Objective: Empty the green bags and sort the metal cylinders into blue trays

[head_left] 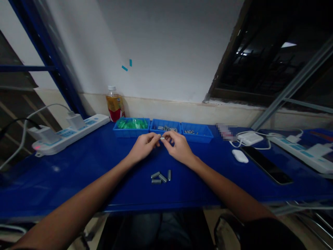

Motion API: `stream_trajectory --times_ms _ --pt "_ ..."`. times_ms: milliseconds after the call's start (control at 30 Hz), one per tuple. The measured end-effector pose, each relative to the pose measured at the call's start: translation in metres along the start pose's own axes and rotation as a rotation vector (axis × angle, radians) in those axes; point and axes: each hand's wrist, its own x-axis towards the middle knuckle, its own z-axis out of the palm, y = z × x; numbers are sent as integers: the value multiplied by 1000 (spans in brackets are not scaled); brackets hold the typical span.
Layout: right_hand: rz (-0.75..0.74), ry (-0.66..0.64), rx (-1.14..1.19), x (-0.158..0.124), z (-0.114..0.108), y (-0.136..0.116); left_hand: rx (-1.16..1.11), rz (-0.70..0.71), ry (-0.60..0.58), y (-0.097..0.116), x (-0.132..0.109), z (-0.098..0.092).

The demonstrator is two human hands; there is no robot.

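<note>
My left hand [145,146] and my right hand [179,146] meet above the blue table, just in front of the bins. Between their fingertips is a small, pale metallic piece [162,138]. The right thumb and fingers pinch it, and the left fingertips close at its other end; whether the left holds a separate part I cannot make out. Nearer to me, several grey metal cylinders [162,178] lie loose on the table. Behind the hands, the middle blue bin [166,122] contains similar metal pieces. The right blue bin [205,133] has smaller metal parts in it.
A left blue bin [130,133] holds green plastic bags, with a drink bottle [114,104] behind it. Power strips [75,133] with plugs stand at both sides. To the right lie a phone [267,165], a white earbud case [240,156] and a white charger [250,138] with cables.
</note>
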Motion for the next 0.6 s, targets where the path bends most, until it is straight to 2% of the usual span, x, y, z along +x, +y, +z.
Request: stream_trajectory --times_ms 67,133,333,467,600 --pt "-17 2 -42 2 -2 -1 -15 9 -37 -1 4 1" --pt "31 21 -63 2 -2 0 -80 39 -55 -1 6 2" --pt "198 31 33 -1 5 9 -153 136 61 -2 3 5" --pt "120 57 85 -4 8 2 -112 83 119 2 0 4" --pt "-1 32 -28 -4 5 -3 -25 28 101 -1 -2 5"
